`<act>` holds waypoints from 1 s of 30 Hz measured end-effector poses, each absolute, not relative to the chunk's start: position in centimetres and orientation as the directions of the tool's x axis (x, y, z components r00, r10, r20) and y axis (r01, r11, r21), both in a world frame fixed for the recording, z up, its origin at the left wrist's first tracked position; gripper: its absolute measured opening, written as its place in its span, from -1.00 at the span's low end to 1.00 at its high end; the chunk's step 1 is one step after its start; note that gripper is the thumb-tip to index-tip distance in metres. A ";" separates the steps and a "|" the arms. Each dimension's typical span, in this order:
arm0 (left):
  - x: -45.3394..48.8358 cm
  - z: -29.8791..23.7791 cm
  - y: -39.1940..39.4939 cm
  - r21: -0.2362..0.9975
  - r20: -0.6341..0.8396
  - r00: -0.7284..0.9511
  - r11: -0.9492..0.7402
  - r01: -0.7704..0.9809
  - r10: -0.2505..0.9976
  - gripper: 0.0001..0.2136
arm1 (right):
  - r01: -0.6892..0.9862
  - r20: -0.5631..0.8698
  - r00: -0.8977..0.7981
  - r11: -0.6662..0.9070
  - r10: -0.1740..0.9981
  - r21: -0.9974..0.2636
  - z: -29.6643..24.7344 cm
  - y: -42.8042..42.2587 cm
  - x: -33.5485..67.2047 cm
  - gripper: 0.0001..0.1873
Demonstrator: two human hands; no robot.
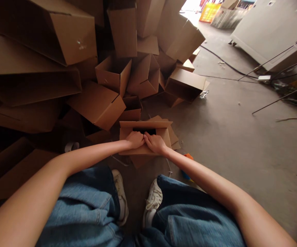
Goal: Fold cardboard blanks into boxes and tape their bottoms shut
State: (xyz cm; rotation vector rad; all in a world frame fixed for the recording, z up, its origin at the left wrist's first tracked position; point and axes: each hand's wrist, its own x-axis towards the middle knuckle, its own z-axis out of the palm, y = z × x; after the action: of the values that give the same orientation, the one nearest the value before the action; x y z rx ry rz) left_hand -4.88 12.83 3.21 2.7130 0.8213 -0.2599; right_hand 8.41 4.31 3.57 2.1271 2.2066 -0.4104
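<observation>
A small brown cardboard box [145, 126] stands between and ahead of my feet, its top flaps apart and its inside dark. My left hand [135, 140] rests at the box's near side, fingers curled over the near flap. Right beside it, my right hand [155, 142] is closed over the same flap, and the two hands touch at the middle. My fingertips are partly hidden inside the opening. Flat cardboard pieces [174, 137] lie under and behind the box.
Several open cardboard boxes [97, 103] are heaped ahead and to the left. A whitish roll [71, 146] lies left of my left forearm. An orange and blue object [188, 156] is partly hidden by my right forearm. Cables and thin rods cross the floor near a grey cabinet [269, 31].
</observation>
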 end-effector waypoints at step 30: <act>-4.8 3.6 12.7 0.229 -0.264 0.810 -0.782 0.580 0.524 -0.60 | 0.990 -0.246 -0.073 0.039 0.966 -0.139 3.4 4.6 8.6 -0.44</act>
State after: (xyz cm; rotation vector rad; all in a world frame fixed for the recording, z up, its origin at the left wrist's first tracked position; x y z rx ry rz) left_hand -4.81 12.72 3.65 2.6966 0.8438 -0.2683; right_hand 8.61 4.65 3.37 2.0796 2.2013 -0.4177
